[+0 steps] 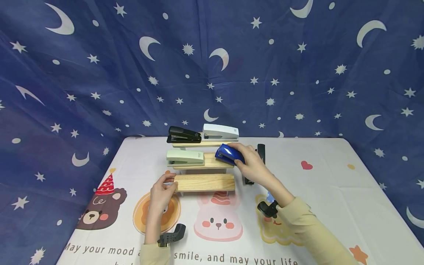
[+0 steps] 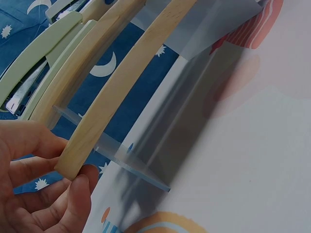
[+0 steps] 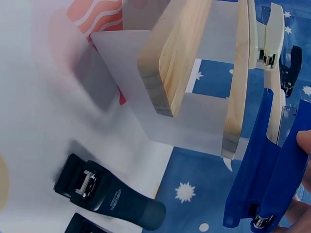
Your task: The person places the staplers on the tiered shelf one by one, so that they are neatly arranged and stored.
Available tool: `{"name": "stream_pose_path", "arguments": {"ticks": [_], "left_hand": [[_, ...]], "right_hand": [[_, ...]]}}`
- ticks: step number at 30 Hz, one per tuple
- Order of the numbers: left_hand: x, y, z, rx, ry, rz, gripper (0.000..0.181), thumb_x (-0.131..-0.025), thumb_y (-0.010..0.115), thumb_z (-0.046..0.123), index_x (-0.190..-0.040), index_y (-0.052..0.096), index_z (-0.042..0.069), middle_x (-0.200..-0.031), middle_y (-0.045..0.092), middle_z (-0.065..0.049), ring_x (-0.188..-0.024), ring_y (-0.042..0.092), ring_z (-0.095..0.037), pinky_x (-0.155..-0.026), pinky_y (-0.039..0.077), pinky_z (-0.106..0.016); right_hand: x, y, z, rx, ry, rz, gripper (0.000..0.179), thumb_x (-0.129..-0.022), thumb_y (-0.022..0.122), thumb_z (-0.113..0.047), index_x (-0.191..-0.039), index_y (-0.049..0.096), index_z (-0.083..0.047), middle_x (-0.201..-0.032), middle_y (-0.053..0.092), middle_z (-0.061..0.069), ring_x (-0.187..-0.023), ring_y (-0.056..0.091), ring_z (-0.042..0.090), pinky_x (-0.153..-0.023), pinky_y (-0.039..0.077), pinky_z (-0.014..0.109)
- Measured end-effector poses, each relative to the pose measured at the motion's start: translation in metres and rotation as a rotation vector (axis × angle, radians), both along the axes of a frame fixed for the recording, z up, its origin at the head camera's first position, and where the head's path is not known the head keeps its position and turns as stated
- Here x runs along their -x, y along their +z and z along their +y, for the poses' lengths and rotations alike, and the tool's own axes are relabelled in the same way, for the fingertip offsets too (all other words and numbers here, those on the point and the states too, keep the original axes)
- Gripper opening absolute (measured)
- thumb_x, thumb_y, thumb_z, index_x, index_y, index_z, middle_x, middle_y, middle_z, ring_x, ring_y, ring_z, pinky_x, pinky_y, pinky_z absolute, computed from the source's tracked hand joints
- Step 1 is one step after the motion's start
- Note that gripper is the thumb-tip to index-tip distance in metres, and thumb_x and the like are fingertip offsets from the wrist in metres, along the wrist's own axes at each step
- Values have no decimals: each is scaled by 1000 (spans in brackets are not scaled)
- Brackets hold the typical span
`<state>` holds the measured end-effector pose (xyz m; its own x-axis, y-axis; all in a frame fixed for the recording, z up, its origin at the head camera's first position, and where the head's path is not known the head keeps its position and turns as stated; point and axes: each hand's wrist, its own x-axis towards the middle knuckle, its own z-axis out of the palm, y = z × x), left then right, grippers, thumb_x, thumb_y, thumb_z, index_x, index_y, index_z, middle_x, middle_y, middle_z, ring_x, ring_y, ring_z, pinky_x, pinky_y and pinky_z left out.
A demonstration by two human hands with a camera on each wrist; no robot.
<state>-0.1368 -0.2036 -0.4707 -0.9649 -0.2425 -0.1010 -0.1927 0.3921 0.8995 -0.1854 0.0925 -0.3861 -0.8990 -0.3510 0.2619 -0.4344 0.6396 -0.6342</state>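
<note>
My right hand (image 1: 252, 164) grips a blue stapler (image 1: 228, 154) at the right end of the rack's middle shelf (image 1: 210, 160), its far end angled to the left over the wood. The right wrist view shows the blue stapler (image 3: 272, 170) beside that shelf's end, fingers at its edge. My left hand (image 1: 161, 191) pinches the left end of the bottom shelf (image 1: 205, 183); in the left wrist view thumb and fingers close round the wooden end (image 2: 73, 162). On the middle shelf's left lies a pale green stapler (image 1: 185, 157).
A black stapler (image 1: 184, 134) and a white stapler (image 1: 220, 132) lie on the top shelf. Right of the rack, black staplers (image 3: 112, 194) rest on the patterned white tablecloth (image 1: 331, 206). A blue star-and-moon curtain (image 1: 251, 66) hangs behind. Clear panels (image 2: 131, 162) support the shelves.
</note>
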Motion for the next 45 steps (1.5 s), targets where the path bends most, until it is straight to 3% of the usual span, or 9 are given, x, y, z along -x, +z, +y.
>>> {"name": "stream_pose_path", "arguments": {"ticks": [12,32,45], "left_hand": [[1,0,1,7,10,8,36,-87,63,11,-123,62,8,-116,63,-18,-73,61,-7,-58,50,-18],[1,-1,1,4,13,17,36,-87,63,11,-122,62,7,-114,63,-18,-72,62,-10,-59,52,-22],[0,0,0,5,1,12,36,-88,63,11,-123,61,8,-115,62,-18,-73,63,-10,-57,49,-19]], "right_hand": [[6,1,-14,-46,43,-22,50,-91,55,1,-138,50,-18,-134,59,11,-119,50,32,-98,35,52],[15,5,-28,-104,95,-25,49,-90,55,2,-134,53,-19,-137,57,6,-127,47,33,-101,36,53],[16,5,-31,-144,114,-18,49,-89,55,4,-133,54,-19,-134,60,5,-121,50,31,-97,38,51]]}}
